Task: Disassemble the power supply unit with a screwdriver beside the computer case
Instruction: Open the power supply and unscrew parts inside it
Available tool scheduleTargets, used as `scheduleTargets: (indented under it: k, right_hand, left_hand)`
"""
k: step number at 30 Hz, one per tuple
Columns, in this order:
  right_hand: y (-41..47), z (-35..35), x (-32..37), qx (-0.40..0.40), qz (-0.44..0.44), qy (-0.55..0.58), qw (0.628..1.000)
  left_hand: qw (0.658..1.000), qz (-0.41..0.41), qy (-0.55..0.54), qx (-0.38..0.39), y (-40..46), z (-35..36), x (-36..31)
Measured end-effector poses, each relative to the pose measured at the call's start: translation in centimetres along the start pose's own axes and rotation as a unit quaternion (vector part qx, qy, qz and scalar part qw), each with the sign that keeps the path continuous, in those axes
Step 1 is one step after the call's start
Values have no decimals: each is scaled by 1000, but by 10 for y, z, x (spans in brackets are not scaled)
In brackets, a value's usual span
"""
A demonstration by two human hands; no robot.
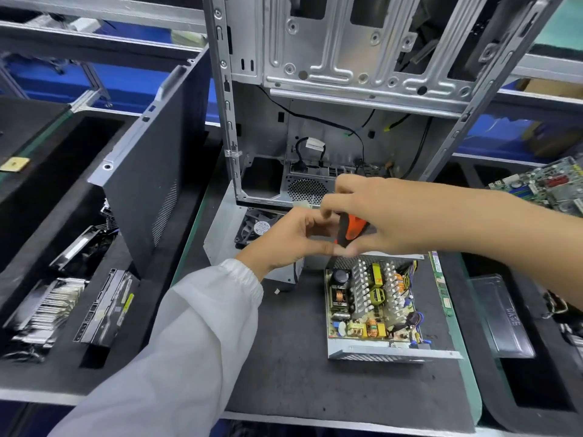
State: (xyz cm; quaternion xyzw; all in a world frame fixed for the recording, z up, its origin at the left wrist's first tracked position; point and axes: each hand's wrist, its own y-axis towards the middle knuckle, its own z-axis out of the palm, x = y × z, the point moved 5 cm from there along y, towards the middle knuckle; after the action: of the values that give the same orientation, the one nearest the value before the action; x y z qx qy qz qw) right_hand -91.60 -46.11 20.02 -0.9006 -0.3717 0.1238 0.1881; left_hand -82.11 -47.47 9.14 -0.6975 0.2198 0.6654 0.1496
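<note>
Right hand (385, 216) gripped the orange-and-black screwdriver (350, 230) with the left hand (284, 239) curled right up against its handle, both over the opened power supply (375, 307) sitting on the dark mat (293, 357) in front of the stripped computer case (331, 89).

Dull grey sheet metal on computer case (331, 58); just in front of it, matt dark foam mat (299, 357), glossy orange-and-black plastic screwdriver handle (351, 230), perforated metal power supply shell (394, 354), thin white cloth sleeve (189, 326).
</note>
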Motion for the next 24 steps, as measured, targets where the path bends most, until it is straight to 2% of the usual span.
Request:
scheduleTargets:
  k: [2, 4, 5, 7, 10, 13, 15, 17, 18, 20, 24]
  right_hand:
    - [-1, 0, -5, -17, 87, -39, 995]
    - [0, -1, -1, -51, 107, -129, 984]
    - [1, 0, 0, -68, 96, -147, 982]
    - [1, 1, 2, -52, 47, -135, 988]
    - [1, 5, 4, 13, -38, -76, 996]
    - [-1, 2, 4, 4, -58, -4, 998]
    - [-1, -3, -4, -35, 13, -16, 999]
    - [-2, -8, -7, -61, 96, -87, 990]
    - [-2, -9, -6, -70, 101, -113, 986]
    - [0, -6, -4, -58, 72, -87, 992]
    - [-2, -4, -8, 57, 24, 48, 997]
  left_hand:
    - [1000, 4, 3, -2, 2, 2, -1]
    - [1000, 16, 5, 20, 4, 6, -4]
    - [999, 21, 5, 28, 4, 8, -6]
    - [999, 7, 1, 36, 4, 8, -5]
    - [999, -17, -1, 42, 3, 7, 0]
    - [999, -12, 1, 36, 3, 7, 0]
    - [1000, -9, -2, 27, 4, 6, 2]
    - [999, -14, -8, 30, 5, 5, 4]
    - [999, -14, -11, 34, 6, 6, 3]
    - [999, -6, -20, 40, 5, 6, 0]
    - [999, -14, -38, 35, 5, 6, -2]
